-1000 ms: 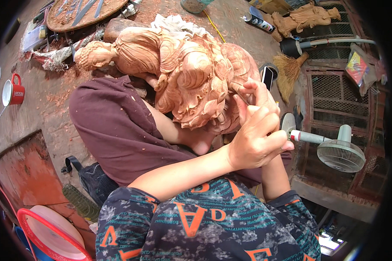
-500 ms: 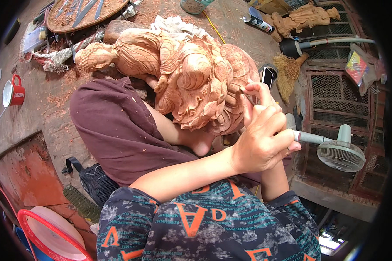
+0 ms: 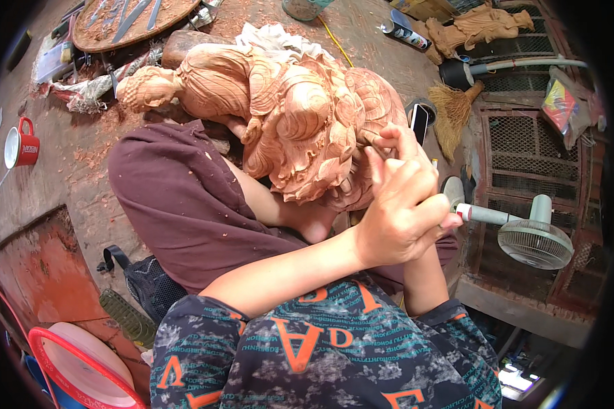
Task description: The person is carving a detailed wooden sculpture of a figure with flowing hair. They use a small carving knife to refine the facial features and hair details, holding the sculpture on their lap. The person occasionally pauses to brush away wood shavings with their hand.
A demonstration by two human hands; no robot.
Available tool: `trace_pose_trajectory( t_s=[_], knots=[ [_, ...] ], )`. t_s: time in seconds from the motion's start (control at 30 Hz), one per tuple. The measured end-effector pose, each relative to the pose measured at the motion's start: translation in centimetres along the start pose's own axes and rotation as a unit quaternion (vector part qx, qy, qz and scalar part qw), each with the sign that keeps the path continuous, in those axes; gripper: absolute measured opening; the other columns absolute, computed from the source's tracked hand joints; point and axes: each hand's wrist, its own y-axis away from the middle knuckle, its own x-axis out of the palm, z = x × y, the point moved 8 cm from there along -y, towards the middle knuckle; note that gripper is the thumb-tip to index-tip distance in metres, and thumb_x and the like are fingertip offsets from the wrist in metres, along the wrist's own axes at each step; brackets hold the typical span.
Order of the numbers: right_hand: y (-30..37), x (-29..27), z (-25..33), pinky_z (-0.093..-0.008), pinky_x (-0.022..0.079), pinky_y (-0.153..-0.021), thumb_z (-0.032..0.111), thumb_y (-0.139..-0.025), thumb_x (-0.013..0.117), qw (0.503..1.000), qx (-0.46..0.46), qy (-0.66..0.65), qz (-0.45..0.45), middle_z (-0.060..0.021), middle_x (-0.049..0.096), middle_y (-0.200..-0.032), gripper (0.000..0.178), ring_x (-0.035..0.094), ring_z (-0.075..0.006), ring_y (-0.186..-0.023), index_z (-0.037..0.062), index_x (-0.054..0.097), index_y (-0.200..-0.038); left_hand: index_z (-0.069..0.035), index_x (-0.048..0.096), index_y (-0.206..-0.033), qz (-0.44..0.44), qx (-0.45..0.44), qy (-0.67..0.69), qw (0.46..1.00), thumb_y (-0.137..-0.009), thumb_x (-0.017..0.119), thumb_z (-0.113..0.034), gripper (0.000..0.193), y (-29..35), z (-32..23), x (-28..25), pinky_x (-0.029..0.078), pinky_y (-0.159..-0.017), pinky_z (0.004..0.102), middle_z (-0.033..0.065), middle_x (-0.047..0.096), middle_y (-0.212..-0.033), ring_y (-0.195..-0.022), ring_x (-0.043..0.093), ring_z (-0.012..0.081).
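A carved wooden figure (image 3: 307,109) in flowing robes lies on its side across my lap, its head to the left. My left hand (image 3: 404,217) reaches across from the left with its fingers curled, close to the figure's right end. Just behind it, my right hand (image 3: 401,144) is largely covered; bent fingers show at the swirling carved folds. Both hands are closed together around something slim that they mostly hide. Only a small thin tip seems to meet the wood, so its kind is unclear.
A round tray (image 3: 133,24) with blades and shavings is at the far left. A red mug (image 3: 27,146) stands left. To the right are a phone (image 3: 419,124), a straw brush (image 3: 451,123), a fan (image 3: 535,238) and another wooden carving (image 3: 481,28).
My two hands have shifted together slightly left and down along the carved folds, still closed. The figure has stayed in place.
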Motion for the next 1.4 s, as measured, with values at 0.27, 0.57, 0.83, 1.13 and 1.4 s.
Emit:
trace_pose_trajectory(
  t_s=[0.27, 0.57, 0.83, 1.13, 1.4],
  knots=[
    [-0.4, 0.1, 0.5, -0.0349, 0.051, -0.065, 0.01, -0.079, 0.072, 0.998, 0.048, 0.042, 0.01, -0.0097, 0.066, -0.084, 0.024, 0.065, -0.0263, -0.074, 0.0087, 0.06, -0.101, -0.003, 0.047, -0.068, 0.005, -0.001, -0.004, 1.0, -0.083, 0.07, -0.023, 0.034, -0.3, -0.4, -0.4, 0.037, -0.075, 0.0448, 0.0121, 0.036, -0.075, -0.074, 0.044, 0.0338],
    [-0.5, 0.2, 1.1, -0.0358, 0.053, -0.07, 0.016, -0.078, 0.073, 0.994, -0.005, 0.102, 0.023, -0.0116, 0.066, -0.086, 0.03, 0.066, -0.0264, -0.085, 0.0088, 0.061, -0.105, -0.006, 0.051, -0.073, 0.017, -0.051, 0.0, 0.999, -0.079, 0.069, -0.026, 0.028, 0.1, 0.3, 0.0, 0.032, -0.077, 0.0511, 0.011, 0.043, -0.079, -0.082, 0.048, 0.0323],
    [3.1, -3.4, 1.0, -0.0395, 0.053, -0.086, 0.002, -0.066, 0.078, 0.999, -0.01, -0.01, -0.031, -0.0192, 0.064, -0.116, 0.019, 0.064, -0.0354, -0.105, 0.0026, 0.063, -0.077, -0.011, 0.05, -0.07, 0.146, 0.06, 0.015, 0.987, -0.072, 0.072, -0.029, 0.028, 3.4, -3.2, 2.0, 0.033, -0.072, 0.038, 0.0053, 0.037, -0.075, -0.074, 0.042, 0.0249],
    [4.4, -0.7, 1.3, -0.0439, 0.049, -0.094, 0.011, -0.063, 0.079, 0.994, -0.009, 0.007, -0.107, -0.0147, 0.062, -0.12, 0.016, 0.057, -0.0382, -0.116, 0.0079, 0.068, -0.074, -0.013, 0.046, -0.064, 0.181, 0.118, -0.047, 0.975, -0.071, 0.073, -0.029, 0.032, 6.3, -1.3, 0.2, 0.035, -0.07, 0.0372, 0.002, 0.035, -0.07, -0.068, 0.04, 0.0217],
    [5.2, -0.7, 0.7, -0.0432, 0.051, -0.092, 0.006, -0.066, 0.075, 0.993, -0.004, -0.04, -0.107, -0.0179, 0.061, -0.125, 0.017, 0.055, -0.0409, -0.121, 0.0037, 0.059, -0.07, -0.013, 0.042, -0.064, 0.179, 0.12, -0.022, 0.976, -0.069, 0.073, -0.027, 0.034, 5.9, -2.3, 0.6, 0.033, -0.069, 0.0366, 0.0017, 0.035, -0.07, -0.066, 0.039, 0.0214]
  ],
)
